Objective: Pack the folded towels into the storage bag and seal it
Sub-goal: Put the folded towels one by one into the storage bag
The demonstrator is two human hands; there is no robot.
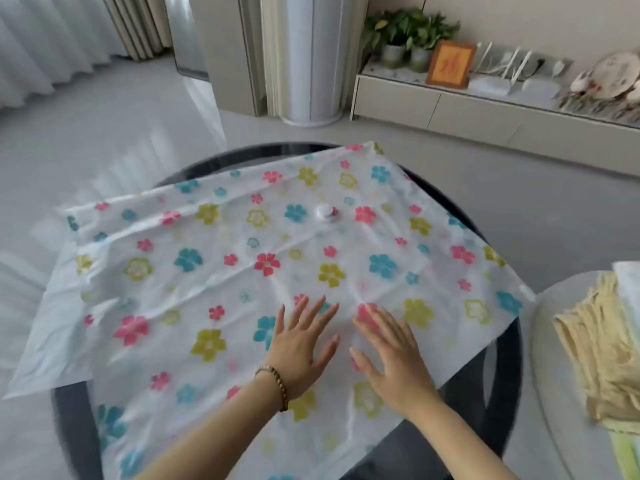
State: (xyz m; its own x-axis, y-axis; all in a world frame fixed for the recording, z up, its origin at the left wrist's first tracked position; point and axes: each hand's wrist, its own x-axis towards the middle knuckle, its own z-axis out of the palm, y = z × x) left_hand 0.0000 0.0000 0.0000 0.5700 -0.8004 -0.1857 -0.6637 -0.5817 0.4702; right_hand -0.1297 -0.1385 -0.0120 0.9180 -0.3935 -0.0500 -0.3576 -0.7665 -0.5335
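A large translucent storage bag (214, 271) printed with pink, blue and yellow flowers lies flat across a round dark table (502, 393). A white round valve (326, 213) sits near its far middle. My left hand (301, 344) and my right hand (391, 358) rest palm down side by side on the bag's near middle, fingers spread, holding nothing. A stack of folded cream towels (602, 351) lies at the right on a second pale round table, apart from both hands.
A green folded cloth (627, 448) shows under the towel stack at the lower right. The bag's left edge hangs past the table rim. Beyond the table are a grey floor, a white column fan (308, 60) and a low cabinet (450, 105) with plants.
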